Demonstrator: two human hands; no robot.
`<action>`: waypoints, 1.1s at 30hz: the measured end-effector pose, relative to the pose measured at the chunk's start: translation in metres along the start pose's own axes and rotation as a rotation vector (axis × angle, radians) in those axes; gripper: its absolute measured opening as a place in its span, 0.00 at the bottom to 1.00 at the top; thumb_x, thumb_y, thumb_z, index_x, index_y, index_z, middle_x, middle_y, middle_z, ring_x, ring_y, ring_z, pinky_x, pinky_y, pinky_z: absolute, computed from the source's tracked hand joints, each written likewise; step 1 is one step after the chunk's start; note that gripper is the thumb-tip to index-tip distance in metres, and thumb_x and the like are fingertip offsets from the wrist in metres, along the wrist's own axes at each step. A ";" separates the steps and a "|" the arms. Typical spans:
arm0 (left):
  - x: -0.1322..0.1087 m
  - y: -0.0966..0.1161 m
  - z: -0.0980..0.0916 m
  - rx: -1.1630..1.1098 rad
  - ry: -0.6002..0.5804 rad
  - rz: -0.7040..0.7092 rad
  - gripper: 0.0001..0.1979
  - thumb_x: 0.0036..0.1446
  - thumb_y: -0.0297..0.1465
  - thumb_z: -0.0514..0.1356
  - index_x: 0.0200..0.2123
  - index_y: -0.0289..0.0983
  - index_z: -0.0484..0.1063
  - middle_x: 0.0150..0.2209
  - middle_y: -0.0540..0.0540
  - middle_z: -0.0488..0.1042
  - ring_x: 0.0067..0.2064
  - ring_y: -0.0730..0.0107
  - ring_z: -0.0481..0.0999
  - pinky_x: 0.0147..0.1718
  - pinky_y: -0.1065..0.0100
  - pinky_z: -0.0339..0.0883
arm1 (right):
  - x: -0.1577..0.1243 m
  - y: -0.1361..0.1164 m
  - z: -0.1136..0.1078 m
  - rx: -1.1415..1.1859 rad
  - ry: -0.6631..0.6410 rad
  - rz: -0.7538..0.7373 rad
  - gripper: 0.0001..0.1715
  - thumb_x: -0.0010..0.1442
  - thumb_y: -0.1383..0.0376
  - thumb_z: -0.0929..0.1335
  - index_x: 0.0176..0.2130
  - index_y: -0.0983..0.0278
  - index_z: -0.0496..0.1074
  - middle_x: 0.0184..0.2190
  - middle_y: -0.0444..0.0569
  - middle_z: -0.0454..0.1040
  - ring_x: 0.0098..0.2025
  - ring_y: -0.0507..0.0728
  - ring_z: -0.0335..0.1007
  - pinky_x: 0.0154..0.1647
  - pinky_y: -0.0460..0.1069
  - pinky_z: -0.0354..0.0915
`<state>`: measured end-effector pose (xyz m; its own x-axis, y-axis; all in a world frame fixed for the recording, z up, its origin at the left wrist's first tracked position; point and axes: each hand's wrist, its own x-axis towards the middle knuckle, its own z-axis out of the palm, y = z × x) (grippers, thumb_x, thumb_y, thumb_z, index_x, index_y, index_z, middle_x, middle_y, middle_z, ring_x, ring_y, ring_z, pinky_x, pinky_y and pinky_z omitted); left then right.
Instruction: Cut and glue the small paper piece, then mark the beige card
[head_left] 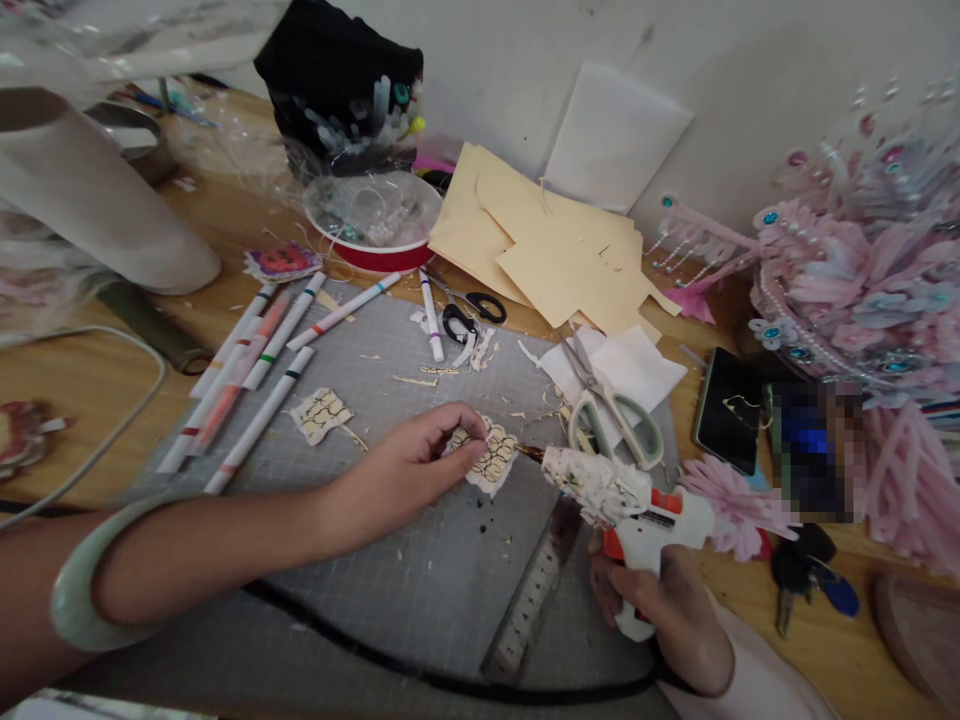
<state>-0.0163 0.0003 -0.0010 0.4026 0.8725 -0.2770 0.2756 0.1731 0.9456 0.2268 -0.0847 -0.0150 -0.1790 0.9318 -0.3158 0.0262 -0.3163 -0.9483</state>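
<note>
My left hand (pixel 409 465) reaches across the grey cutting mat (pixel 420 590), fingers pinched on a small cream paper cutout with black line drawing (pixel 491 462), holding it down on the mat. My right hand (pixel 660 605) grips the handle of a white and orange hot glue gun (pixel 637 505). Its glue-crusted nozzle points left and nearly touches the cutout's right edge. A second similar cutout (pixel 321 414) lies further left on the mat. A pale green bangle (pixel 79 590) sits on my left forearm.
Several white marker pens (pixel 247 385) lie at the mat's left. Green-handled scissors (pixel 611 410), black scissors (pixel 469 310), a metal ruler (pixel 529 600), a phone (pixel 726 408), keys (pixel 806 575), cream paper sheets (pixel 555 245), a red-rimmed bowl (pixel 375 225) and pink ornaments (pixel 862 280) surround it. The glue gun's black cord (pixel 420 670) crosses near me.
</note>
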 end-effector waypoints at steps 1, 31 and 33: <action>0.000 0.000 0.000 -0.005 0.002 -0.003 0.10 0.56 0.38 0.52 0.34 0.37 0.63 0.24 0.55 0.60 0.22 0.78 0.59 0.19 0.75 0.53 | 0.000 0.001 -0.001 0.006 -0.019 -0.013 0.17 0.54 0.55 0.66 0.31 0.68 0.65 0.15 0.39 0.56 0.16 0.47 0.53 0.16 0.42 0.50; -0.006 0.000 0.001 -0.205 -0.065 0.060 0.16 0.50 0.42 0.57 0.24 0.36 0.58 0.21 0.56 0.59 0.23 0.79 0.57 0.22 0.76 0.53 | 0.030 -0.052 -0.018 -1.471 0.394 -0.205 0.27 0.56 0.47 0.59 0.18 0.63 0.61 0.16 0.47 0.65 0.20 0.54 0.61 0.21 0.47 0.48; -0.007 0.002 0.002 -0.195 -0.068 0.084 0.18 0.49 0.40 0.59 0.21 0.36 0.55 0.20 0.57 0.56 0.23 0.79 0.55 0.22 0.76 0.51 | 0.023 -0.057 -0.008 -1.303 0.473 -0.284 0.23 0.56 0.50 0.61 0.22 0.63 0.64 0.18 0.47 0.68 0.22 0.54 0.63 0.23 0.47 0.52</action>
<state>-0.0172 -0.0066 0.0021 0.4770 0.8557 -0.2006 0.0671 0.1921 0.9791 0.2287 -0.0440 0.0318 0.0035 0.9881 0.1541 0.9680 0.0353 -0.2485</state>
